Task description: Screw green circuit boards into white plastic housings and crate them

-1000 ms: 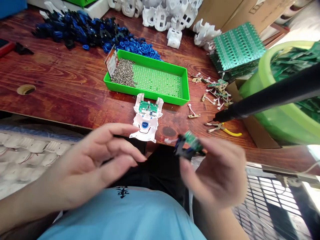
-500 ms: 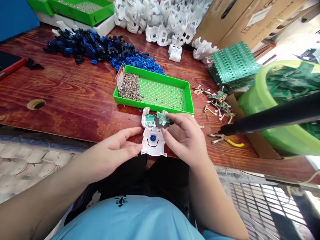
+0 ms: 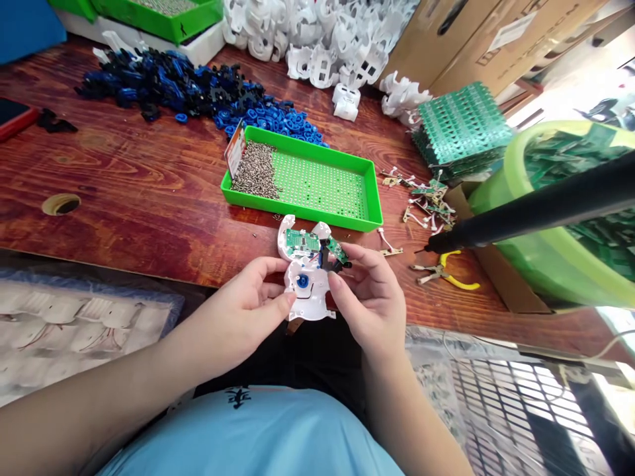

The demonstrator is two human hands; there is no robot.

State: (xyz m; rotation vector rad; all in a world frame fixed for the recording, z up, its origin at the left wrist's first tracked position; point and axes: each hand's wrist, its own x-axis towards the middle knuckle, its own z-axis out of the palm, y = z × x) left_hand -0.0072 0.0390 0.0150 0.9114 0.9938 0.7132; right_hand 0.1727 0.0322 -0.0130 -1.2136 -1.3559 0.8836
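Observation:
My left hand (image 3: 251,301) grips the left edge of a white plastic housing half (image 3: 311,308) between thumb and fingers, over the table's front edge. A round blue button (image 3: 302,281) sits in that half. Just beyond lies another white shell part (image 3: 283,239) with a green circuit board (image 3: 301,242) in it. In my right hand (image 3: 374,294), thumb and fingers pinch a small green circuit board with a black plastic bracket (image 3: 325,255), tilted at the right side of the housing. Whether the bracket touches the housing cannot be made out.
A green tray (image 3: 302,210) of small screws lies beyond the hands. Pliers (image 3: 441,271), wired boards (image 3: 429,205), a dark rod-shaped tool (image 3: 536,208) and a green bucket (image 3: 501,218) are on the right. Blue and black parts (image 3: 173,86) and white shells (image 3: 322,39) are piled behind.
The small board and black bracket have turned to a steeper tilt in my right hand. My left hand has moved right and closed onto the white housing, which sits slightly nearer me.

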